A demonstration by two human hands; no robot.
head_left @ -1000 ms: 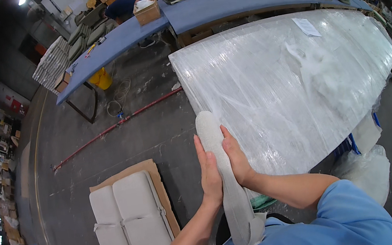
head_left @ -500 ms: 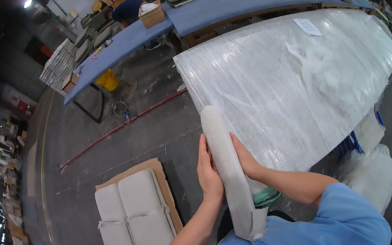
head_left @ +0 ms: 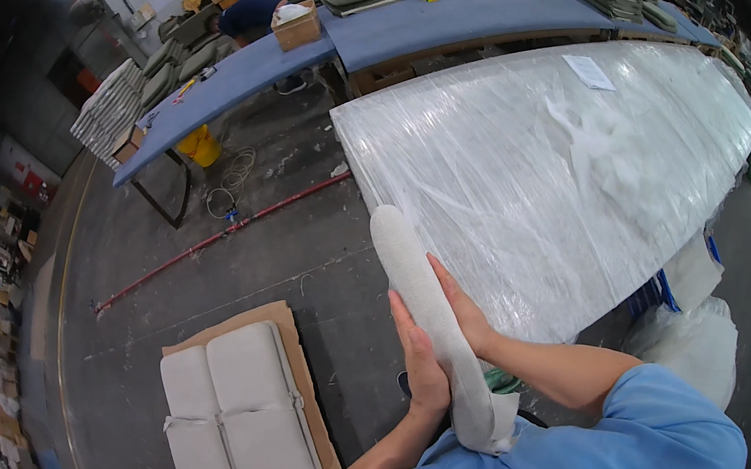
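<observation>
A light grey seat cushion stands on edge in front of me, its narrow side facing up. My left hand lies against its left face with the fingers pointing forward. Against the opposite face presses my right hand, so the cushion is held between both palms. Its near end rests against my blue shirt, where a pale fabric flap hangs loose. The wide table covered in clear plastic film lies just beyond and to the right of the cushion.
Several similar cushions lie on cardboard on the floor at left. White fluffy filling and a paper sheet sit on the film-covered table. A red pole crosses the floor. People work at blue tables behind.
The cushion's far end has swung slightly left. My left hand has slid back along its side toward me. The right hand stays against the other face.
</observation>
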